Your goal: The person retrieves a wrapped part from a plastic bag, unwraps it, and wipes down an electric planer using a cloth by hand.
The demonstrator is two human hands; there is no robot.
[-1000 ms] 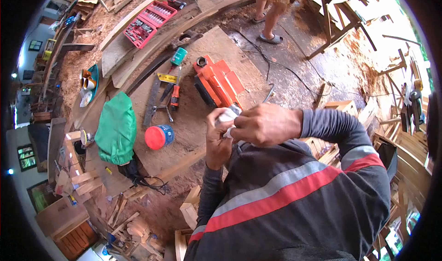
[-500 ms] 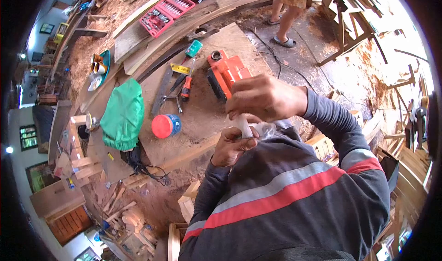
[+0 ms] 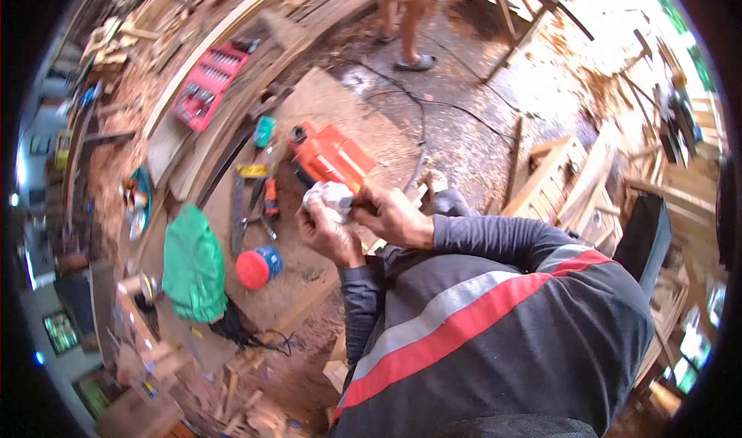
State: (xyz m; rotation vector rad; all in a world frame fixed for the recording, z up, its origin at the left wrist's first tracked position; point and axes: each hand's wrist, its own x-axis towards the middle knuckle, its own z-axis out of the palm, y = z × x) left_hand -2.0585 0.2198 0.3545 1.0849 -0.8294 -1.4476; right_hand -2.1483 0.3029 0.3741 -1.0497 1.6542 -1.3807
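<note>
left hand [image 3: 331, 233] pinches a white wad [image 3: 330, 197] lying left to right; right hand [image 3: 396, 218] meets its right end, grip unclear.

- Floor [image 3: 471, 148]: dark and wet-looking beyond the bench, scattered with shavings.
- Shavings [image 3: 112, 183] lie thick along the left.
- Bench [image 3: 321, 98]: plywood top, dusty, with long planks [image 3: 166, 156] alongside.
- Wall [image 3: 39, 306]: pale, at far left.
- Window [image 3: 60, 331]: greenish panes, dark frame.
- Lamps [image 3: 15, 199]: small bright spots along the left.
- Daylight [image 3: 618, 28] floods the upper right, washing out the floor there.
- Slatted woodwork [image 3: 549, 179] stands at right.
</note>
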